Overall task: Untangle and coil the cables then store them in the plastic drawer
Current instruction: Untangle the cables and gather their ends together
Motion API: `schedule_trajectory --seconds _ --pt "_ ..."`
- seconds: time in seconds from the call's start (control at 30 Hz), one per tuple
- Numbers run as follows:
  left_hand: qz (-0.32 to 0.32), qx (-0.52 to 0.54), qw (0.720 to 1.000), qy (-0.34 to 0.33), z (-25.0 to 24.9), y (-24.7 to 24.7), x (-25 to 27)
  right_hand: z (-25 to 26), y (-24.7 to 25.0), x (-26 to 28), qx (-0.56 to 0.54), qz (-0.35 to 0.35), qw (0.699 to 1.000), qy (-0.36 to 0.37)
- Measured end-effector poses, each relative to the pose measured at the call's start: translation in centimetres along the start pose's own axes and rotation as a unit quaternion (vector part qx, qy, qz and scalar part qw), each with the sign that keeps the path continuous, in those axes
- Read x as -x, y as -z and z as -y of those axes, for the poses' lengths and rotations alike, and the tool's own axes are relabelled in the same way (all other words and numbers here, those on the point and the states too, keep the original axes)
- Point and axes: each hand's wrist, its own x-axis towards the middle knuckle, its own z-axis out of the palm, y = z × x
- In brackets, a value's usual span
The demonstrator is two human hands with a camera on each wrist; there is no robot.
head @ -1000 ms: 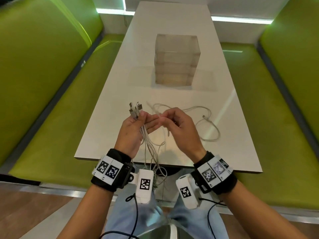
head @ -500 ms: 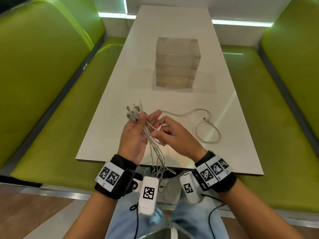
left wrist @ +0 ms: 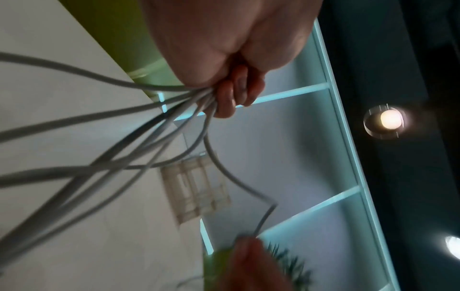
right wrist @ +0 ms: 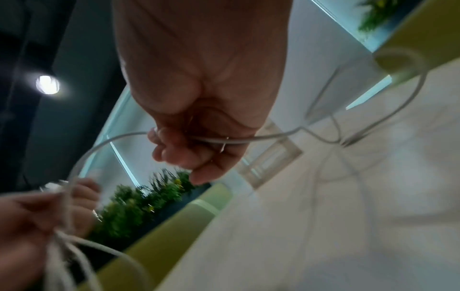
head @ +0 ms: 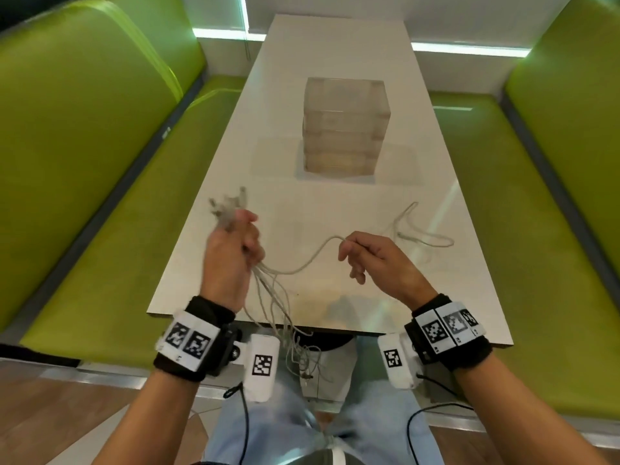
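Note:
My left hand (head: 235,243) grips a bundle of white cables (head: 268,283) near their plugs (head: 228,203), which stick up above the fist; the rest hangs tangled over the table's near edge. In the left wrist view the curled fingers (left wrist: 234,92) clamp the cables (left wrist: 139,126). One cable (head: 312,256) runs from the bundle to my right hand (head: 362,256), which pinches it; its far end loops on the table (head: 422,233). The right wrist view shows that cable (right wrist: 214,139) passing through the curled fingers (right wrist: 174,149). The clear plastic drawer unit (head: 345,125) stands mid-table, all its drawers closed.
The white table (head: 335,45) is long and narrow, with green bench seats (head: 110,246) on both sides. My knees are below the near edge (head: 335,330). Wrist camera leads hang beneath both forearms.
My hands have drawn apart: the right moved right, pulling one cable out sideways from the bundle. The left hand shifted left and up with the bundle.

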Motion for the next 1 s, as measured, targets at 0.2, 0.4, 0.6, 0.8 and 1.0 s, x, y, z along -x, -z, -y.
schedule_trajectory --seconds 0.2,0.4,0.6,0.8,1.0 --pt "0.150 -0.107 0.982 0.041 2.7 -2.9 2.3 4.8 -2.2 -0.5 0.062 -0.082 0.993 0.052" --pt "0.015 0.052 0.997 0.052 2.0 -2.6 1.7 5.1 -2.7 0.1 0.076 0.088 0.993 0.019" --pt "-0.087 0.234 0.968 0.006 -2.2 3.8 -2.0 1.4 0.3 2.0 0.105 0.128 0.986 -0.034" --pt "-0.050 -0.016 0.999 0.010 -0.4 1.6 -0.6 2.6 0.8 1.2 0.161 0.171 0.972 -0.002" --pt "0.126 -0.178 0.975 0.048 2.1 -1.9 2.4 4.4 0.3 -0.4 0.208 0.075 0.975 0.018"
